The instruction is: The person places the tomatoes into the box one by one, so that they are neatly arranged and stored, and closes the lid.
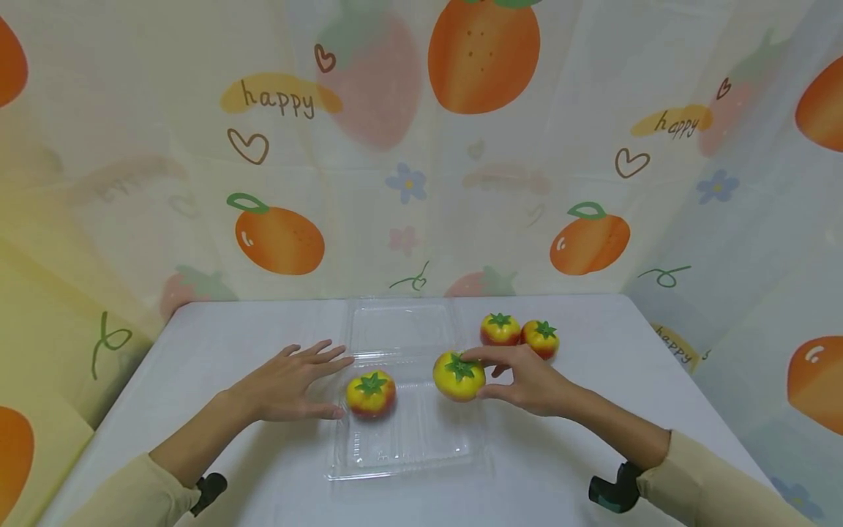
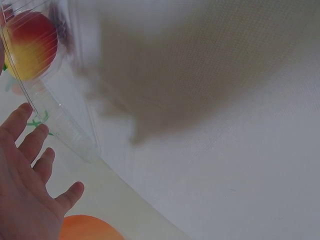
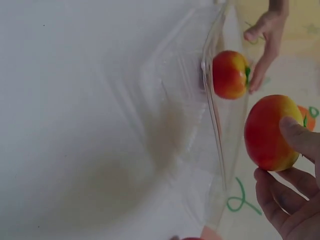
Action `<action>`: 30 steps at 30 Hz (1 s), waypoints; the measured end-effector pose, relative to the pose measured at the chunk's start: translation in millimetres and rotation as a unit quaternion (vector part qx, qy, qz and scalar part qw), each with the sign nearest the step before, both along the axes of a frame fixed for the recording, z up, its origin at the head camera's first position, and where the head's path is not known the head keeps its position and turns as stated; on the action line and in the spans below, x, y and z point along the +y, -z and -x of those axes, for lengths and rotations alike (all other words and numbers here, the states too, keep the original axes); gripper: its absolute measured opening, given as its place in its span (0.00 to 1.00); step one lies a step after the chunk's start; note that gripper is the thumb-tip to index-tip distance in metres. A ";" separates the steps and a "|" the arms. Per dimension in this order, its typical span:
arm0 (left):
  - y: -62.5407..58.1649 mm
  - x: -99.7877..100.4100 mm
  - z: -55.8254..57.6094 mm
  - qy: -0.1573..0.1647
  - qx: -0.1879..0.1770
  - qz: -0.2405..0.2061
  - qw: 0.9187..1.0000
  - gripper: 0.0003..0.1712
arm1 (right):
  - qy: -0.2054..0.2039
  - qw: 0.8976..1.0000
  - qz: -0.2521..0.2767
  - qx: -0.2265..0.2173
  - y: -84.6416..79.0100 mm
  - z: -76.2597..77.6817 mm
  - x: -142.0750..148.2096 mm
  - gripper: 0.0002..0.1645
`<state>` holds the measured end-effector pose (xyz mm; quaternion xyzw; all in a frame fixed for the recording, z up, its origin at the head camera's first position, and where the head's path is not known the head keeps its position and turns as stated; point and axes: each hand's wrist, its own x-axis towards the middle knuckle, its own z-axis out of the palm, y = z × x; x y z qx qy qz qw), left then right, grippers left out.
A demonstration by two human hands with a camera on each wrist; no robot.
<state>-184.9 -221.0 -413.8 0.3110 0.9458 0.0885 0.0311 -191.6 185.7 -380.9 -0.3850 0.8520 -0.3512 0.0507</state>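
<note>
My right hand (image 1: pixel 530 380) pinches a yellow-and-red tomato (image 1: pixel 454 386) with a green star-shaped top between thumb and fingers. It holds the tomato above the right part of a clear plastic clamshell box (image 1: pixel 421 446). In the right wrist view the held tomato (image 3: pixel 270 137) shows its red side. Another tomato (image 1: pixel 369 399) sits in the left part of the box base. Beside that part, my left hand (image 1: pixel 286 384) has its fingers spread near the box's left edge, holding nothing. The left wrist view shows this hand (image 2: pixel 25 185) with fingers apart.
Two more tomatoes, one on the left (image 1: pixel 498 331) and one on the right (image 1: pixel 541 338), stand together at the back right of the white table (image 1: pixel 230 329). The box's lid (image 1: pixel 402 327) lies open toward the back. A fruit-printed cloth (image 1: pixel 369 219) hangs behind the table.
</note>
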 end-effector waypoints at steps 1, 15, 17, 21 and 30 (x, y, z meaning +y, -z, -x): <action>0.0 -0.1 -0.1 0.000 -0.001 0.000 1.000 0.48 | -0.005 1.000 -0.003 -0.003 0.4 -0.5 -3.1 0.31; -0.8 -0.8 0.1 -0.004 -0.013 0.000 1.000 0.49 | -0.076 0.993 -0.063 -0.071 4.7 -8.4 -51.6 0.29; -1.1 -1.0 0.2 -0.004 -0.014 -0.001 1.000 0.49 | -0.092 0.991 -0.068 -0.069 4.5 -8.6 -59.4 0.29; -1.4 -1.0 0.7 -0.004 -0.016 0.000 1.000 0.49 | -0.119 0.987 -0.093 -0.061 6.3 -8.8 -74.8 0.29; -0.6 1.6 2.4 -0.002 -0.017 -0.006 1.000 0.48 | -0.129 0.978 -0.142 -0.076 7.5 -9.9 -97.9 0.28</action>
